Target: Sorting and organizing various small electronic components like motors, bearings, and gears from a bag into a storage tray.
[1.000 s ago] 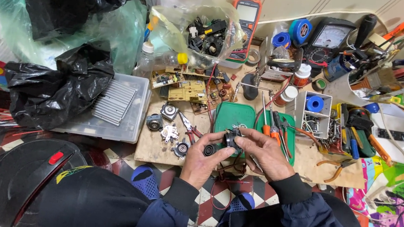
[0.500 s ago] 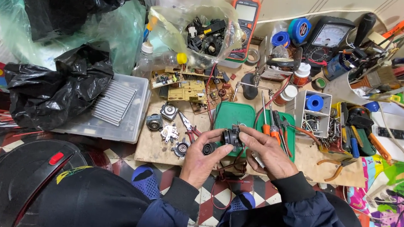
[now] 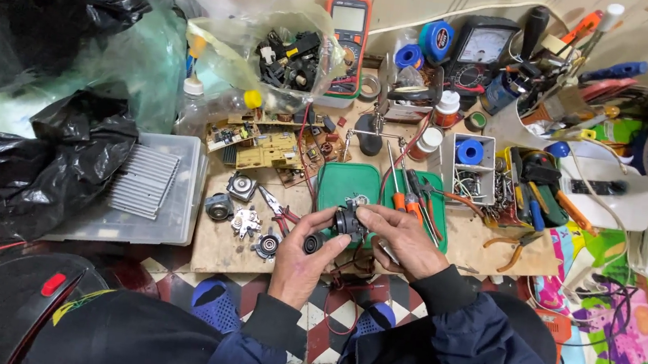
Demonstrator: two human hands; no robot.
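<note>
Little has shifted since the earlier frame: both hands still meet over the front edge of the wooden counter [image 3: 494, 244]. The left hand [image 3: 301, 261] and right hand [image 3: 402, 240] are each curled closed around a small black motor part [image 3: 347, 222], pinched between their fingertips, just in front of the green mat [image 3: 348, 184]. Red-handled pliers [image 3: 277, 209] lie just left
</note>
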